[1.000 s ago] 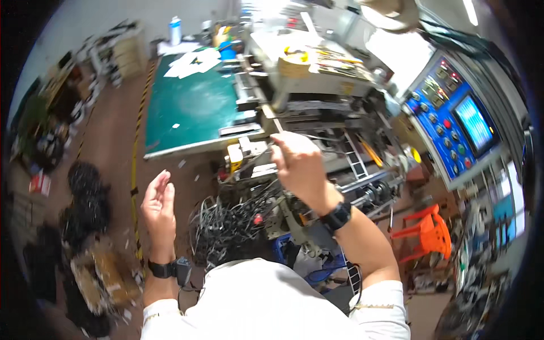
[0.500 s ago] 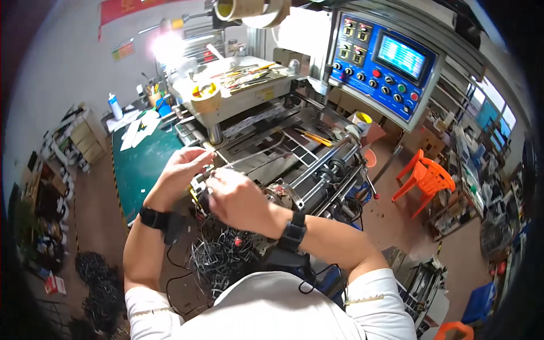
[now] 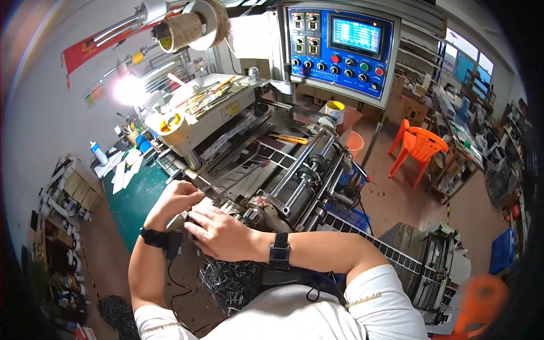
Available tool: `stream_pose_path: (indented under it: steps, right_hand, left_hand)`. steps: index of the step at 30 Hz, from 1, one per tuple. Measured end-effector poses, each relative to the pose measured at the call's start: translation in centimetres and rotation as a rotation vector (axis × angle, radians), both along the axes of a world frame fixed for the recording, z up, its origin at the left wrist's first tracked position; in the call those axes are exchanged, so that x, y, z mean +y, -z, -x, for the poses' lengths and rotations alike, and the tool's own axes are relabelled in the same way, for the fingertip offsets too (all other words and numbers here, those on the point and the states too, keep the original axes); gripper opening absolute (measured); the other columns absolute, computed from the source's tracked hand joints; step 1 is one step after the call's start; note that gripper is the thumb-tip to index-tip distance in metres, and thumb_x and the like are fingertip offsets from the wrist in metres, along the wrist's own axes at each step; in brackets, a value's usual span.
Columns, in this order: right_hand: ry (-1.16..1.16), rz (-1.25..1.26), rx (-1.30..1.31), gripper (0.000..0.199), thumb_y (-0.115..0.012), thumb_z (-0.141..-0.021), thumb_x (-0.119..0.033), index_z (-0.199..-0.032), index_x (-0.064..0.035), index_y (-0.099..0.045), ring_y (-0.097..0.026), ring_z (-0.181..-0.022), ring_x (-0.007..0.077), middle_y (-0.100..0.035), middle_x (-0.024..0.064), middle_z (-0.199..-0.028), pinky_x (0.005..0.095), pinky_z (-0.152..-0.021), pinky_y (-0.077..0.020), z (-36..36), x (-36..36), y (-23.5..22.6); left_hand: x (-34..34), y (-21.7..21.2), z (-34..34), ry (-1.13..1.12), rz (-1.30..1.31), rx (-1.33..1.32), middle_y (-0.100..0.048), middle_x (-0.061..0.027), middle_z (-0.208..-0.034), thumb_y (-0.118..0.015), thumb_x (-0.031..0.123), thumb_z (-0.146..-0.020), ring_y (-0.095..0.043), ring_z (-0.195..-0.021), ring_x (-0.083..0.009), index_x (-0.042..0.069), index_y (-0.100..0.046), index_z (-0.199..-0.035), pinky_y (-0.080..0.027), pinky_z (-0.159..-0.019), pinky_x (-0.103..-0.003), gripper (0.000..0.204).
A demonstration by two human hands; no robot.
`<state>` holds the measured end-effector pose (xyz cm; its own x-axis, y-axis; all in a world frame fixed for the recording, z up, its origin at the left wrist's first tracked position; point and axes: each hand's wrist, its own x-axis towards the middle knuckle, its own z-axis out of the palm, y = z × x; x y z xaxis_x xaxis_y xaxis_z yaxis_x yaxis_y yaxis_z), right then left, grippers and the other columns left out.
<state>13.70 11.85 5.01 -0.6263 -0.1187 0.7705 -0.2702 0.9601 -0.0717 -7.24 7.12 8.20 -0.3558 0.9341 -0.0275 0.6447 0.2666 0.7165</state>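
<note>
Two hands meet at the near left corner of a metal machine (image 3: 241, 173), which stands in front of the person, to the right of a green table (image 3: 136, 198). Its bed is dull grey and looks worn, with shiny rollers (image 3: 297, 175) bearing black rings along its right side. Above the bed sits a pale, boxy upper block (image 3: 218, 117) on a round post, thin tools strewn over its top. A ladder-like strip (image 3: 275, 157) of dark, pale-edged rectangles crosses the bed. The left hand (image 3: 175, 201) has its fingers bent, tips nearly together; the right hand (image 3: 220, 233) lies palm down, fingers loosely curved and slightly parted over small metal parts. I cannot tell whether either grips anything, since the fingers hide what is beneath.
</note>
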Motion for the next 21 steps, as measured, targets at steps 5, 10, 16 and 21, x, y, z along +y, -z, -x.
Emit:
stream_pose_path:
  steps: [5, 10, 16, 21]
  right_hand:
    - [0.064, 0.057, 0.016, 0.058, -0.067, -0.075, -0.018, -0.131, -0.003, -0.056, -0.047, -0.128, 0.04, -0.051, 0.0251, -0.134, 0.0486, -0.111, -0.0338, -1.9, 1.3, -0.2]
    - [-0.055, 0.226, -0.075, 0.047, -0.065, -0.083, -0.019, -0.127, -0.005, -0.058, -0.059, -0.114, 0.0343, -0.06, 0.0187, -0.126, 0.0439, -0.1, -0.0467, -7.8, 3.8, 1.6]
    - [0.111, 0.721, -0.368, 0.027, -0.063, -0.089, -0.021, -0.108, -0.0018, -0.069, -0.067, -0.095, 0.0324, -0.07, 0.0168, -0.104, 0.0396, -0.084, -0.0529, -25.5, 5.1, 11.2]
    - [0.628, 1.208, -0.394, 0.025, -0.069, -0.085, -0.024, -0.097, -0.0027, -0.072, -0.069, -0.075, 0.0271, -0.071, 0.016, -0.084, 0.0353, -0.069, -0.0531, -43.1, -3.1, 21.0]
  left_hand:
    - [-1.6, -0.6, 2.1, -0.045, -0.045, -0.199, -0.07, -0.0013, -0.08, -0.07, 0.021, -0.09, -0.064, -0.069, -0.0087, 0.004, -0.071, -0.092, -0.048, -0.061, -0.024, 0.017]
    - [-2.2, -1.3, 0.4, -0.023, -0.071, -0.186, -0.07, -0.0026, -0.082, -0.067, 0.023, -0.093, -0.067, -0.074, -0.0104, 0.004, -0.07, -0.091, -0.048, -0.064, -0.025, 0.019]
    - [-3.4, -3.4, -1.9, -0.126, -0.08, -0.158, -0.07, -0.0031, -0.085, -0.065, 0.022, -0.094, -0.066, -0.073, -0.0102, 0.004, -0.069, -0.093, -0.048, -0.064, -0.023, 0.019]
    - [-5.8, -5.3, -2.3, -0.232, -0.057, -0.062, -0.068, -0.001, -0.081, -0.068, 0.024, -0.093, -0.063, -0.069, -0.0082, 0.006, -0.068, -0.09, -0.047, -0.061, -0.022, 0.018]
